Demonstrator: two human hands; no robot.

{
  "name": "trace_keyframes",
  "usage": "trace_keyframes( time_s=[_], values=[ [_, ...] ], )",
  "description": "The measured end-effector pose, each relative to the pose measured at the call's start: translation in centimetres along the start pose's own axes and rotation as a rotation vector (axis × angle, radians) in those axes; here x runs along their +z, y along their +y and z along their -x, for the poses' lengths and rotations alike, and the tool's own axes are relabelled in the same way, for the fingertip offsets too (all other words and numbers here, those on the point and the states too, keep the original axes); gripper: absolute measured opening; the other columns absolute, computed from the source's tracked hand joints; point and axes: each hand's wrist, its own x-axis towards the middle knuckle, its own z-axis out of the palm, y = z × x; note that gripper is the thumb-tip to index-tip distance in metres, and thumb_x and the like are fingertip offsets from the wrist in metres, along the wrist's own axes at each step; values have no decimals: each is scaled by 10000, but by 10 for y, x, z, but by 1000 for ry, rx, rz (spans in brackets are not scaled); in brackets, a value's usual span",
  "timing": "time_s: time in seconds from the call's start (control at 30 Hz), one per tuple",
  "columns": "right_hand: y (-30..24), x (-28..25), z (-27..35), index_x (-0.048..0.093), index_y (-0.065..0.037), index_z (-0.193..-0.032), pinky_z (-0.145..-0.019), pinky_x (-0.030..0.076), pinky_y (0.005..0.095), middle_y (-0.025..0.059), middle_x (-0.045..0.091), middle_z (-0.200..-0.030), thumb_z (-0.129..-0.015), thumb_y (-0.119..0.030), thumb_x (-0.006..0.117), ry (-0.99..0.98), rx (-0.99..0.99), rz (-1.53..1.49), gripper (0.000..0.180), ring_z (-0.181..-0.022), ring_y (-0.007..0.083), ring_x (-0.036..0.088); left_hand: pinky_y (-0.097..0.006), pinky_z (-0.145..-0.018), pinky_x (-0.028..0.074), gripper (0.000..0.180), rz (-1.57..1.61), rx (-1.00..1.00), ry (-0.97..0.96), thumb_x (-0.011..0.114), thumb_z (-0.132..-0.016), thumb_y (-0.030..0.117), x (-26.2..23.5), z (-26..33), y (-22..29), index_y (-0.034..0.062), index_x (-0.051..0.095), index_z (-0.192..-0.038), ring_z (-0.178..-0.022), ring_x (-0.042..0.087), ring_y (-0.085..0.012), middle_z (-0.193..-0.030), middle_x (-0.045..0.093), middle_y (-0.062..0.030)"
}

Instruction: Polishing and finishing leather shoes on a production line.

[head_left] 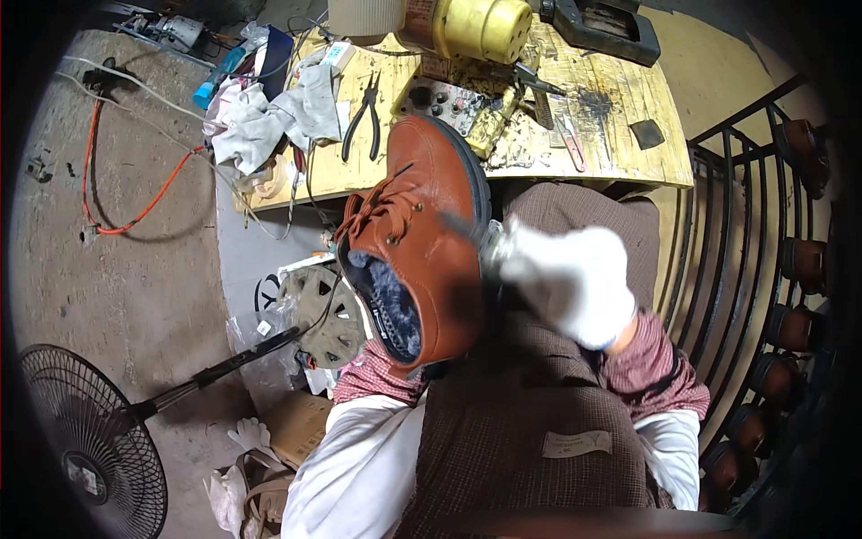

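Note:
A reddish-brown lace-up leather shoe [431, 193] with a dark sole and grey-blue furry lining is raised above my lap, toe toward the bench. My left forearm [373, 377], in a red-patterned cuff, runs up behind its heel; the shoe hides my left hand. Beside the sole, my right hand [575, 278] wears a white glove and is smeared by motion. It looks closed around something dark and slim that reaches toward the shoe's side, too blurred to name. Brown checked cloth [530, 413] covers my lap.
Ahead stands a stained yellow workbench [620, 99] with pliers [363, 121], pink-handled tweezers [570, 144], a yellow container [485, 27] and grey rags [305, 106]. A black fan [85, 449] is at lower left. On the right, a black metal rack [727, 207] holds several shoes [804, 265].

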Motion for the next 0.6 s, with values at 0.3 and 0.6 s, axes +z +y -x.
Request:
trace_keyframes(
  time_s=[0.3,0.6],
  values=[
    [-10,-19,16,716,-58,-1165,-518,474,344,45,615,-573,-870,-318,764,-35,3,111,396,-487,222,628,-565,-1102,392,598,42,12,-71,501,-1031,455,-11,-7,-19,-3,479,-1415,-1124,599,-378,-1321,571,-202],
    [-29,-43,16,699,-39,-1148,-503,467,364,40,591,-568,-879,-308,738,-224,-83,70,382,-491,233,619,-555,-1107,390,598,90,2,-122,499,-1032,454,-18,5,-23,0,476,-1420,-1132,596,-374,-1326,569,-198]
  ],
)
